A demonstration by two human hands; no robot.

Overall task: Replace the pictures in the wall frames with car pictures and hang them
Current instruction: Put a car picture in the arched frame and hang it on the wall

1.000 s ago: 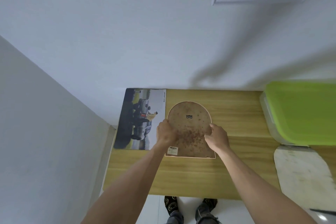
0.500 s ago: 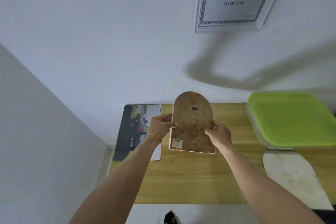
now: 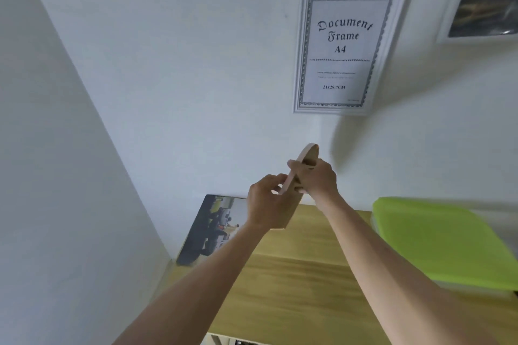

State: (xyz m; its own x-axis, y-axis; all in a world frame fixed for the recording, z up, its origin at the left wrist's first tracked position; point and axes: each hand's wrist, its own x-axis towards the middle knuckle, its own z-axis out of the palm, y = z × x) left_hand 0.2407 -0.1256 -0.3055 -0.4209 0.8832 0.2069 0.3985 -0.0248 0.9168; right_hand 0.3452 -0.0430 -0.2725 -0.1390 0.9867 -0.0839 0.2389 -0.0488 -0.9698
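I see both hands gripping the arched frame (image 3: 309, 154) edge-on above the table (image 3: 302, 274): left hand (image 3: 267, 204) low, right hand (image 3: 318, 178) curled higher; car picture (image 3: 215, 228) lies left.

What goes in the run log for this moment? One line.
both hands: left hand, right hand grip arched wooden frame | frame: raised, edge-on | car picture: on wooden table

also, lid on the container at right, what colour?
Lime green lid, plain, no pattern; head view shows it.
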